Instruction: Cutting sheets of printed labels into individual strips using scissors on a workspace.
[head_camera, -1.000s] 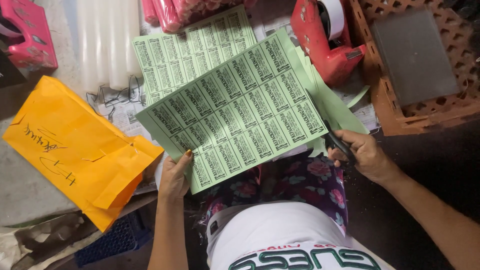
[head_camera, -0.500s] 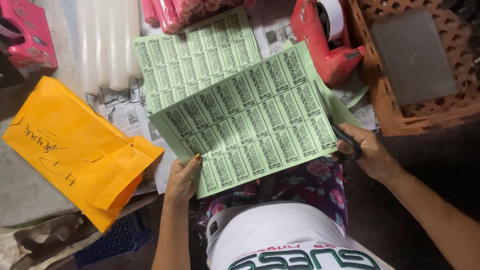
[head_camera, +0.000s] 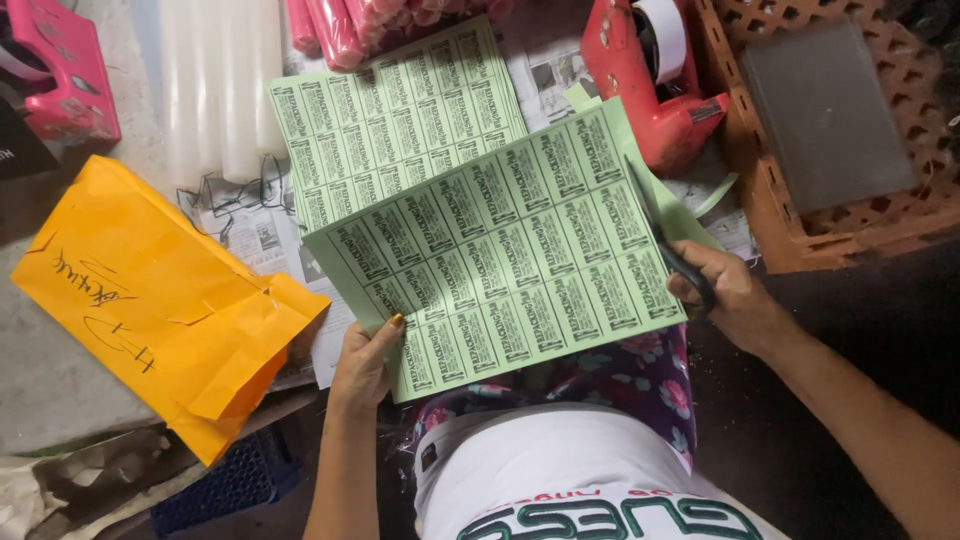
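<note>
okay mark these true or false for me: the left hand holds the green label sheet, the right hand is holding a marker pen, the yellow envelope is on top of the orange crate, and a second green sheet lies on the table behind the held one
1. The left hand holds the green label sheet: true, it grips the lower left corner.
2. The right hand holds a marker pen: false, it holds scissors cutting along the sheet's right edge.
3. The yellow envelope is on the orange crate: false, the envelope lies at the left, the crate at the right.
4. A second green sheet lies behind the held one: true.
</note>
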